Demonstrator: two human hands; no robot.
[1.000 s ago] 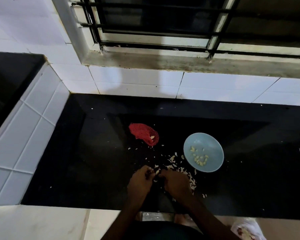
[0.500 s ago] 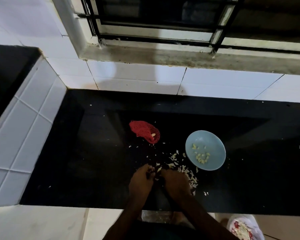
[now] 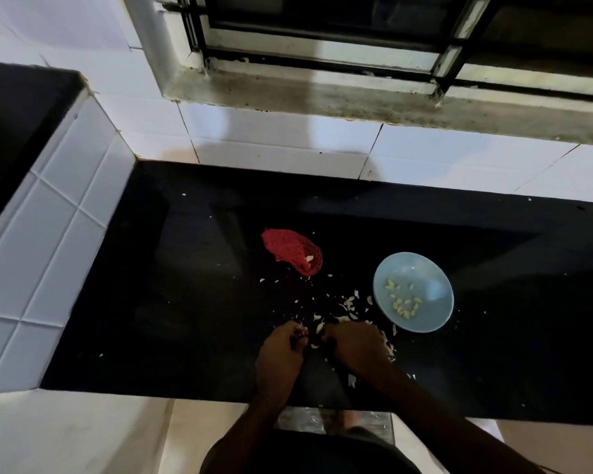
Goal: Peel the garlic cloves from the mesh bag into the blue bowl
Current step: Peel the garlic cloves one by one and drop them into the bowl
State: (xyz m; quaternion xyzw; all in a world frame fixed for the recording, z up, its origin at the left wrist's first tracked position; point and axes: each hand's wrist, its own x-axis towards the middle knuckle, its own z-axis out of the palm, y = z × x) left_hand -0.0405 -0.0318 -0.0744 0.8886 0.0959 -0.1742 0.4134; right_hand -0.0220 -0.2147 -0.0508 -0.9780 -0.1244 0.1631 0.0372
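Head view: red mesh bag (image 3: pixel 290 249) lies mid-frame, blue bowl (image 3: pixel 413 268) to its right w/ peeled cloves (image 3: pixel 403 304) inside, papery skins (image 3: pixel 350 304) strewn btwn bowl & hands. Lower centre, left hand (image 3: pixel 281 350) pinches a small garlic clove (image 3: pixel 301 334); right hand (image 3: pixel 353 350) has fingers curled just beside it, grip can't tell. Black countertop (image 3: pixel 185 302), white wall tiles (image 3: pixel 281 145), barred window (image 3: pixel 322 39) up top.

Black countertop (image 3: pixel 172 302) — red mesh bag (image 3: pixel 290 249), blue bowl (image 3: pixel 425 292), scattered garlic skins (image 3: pixel 351 304)
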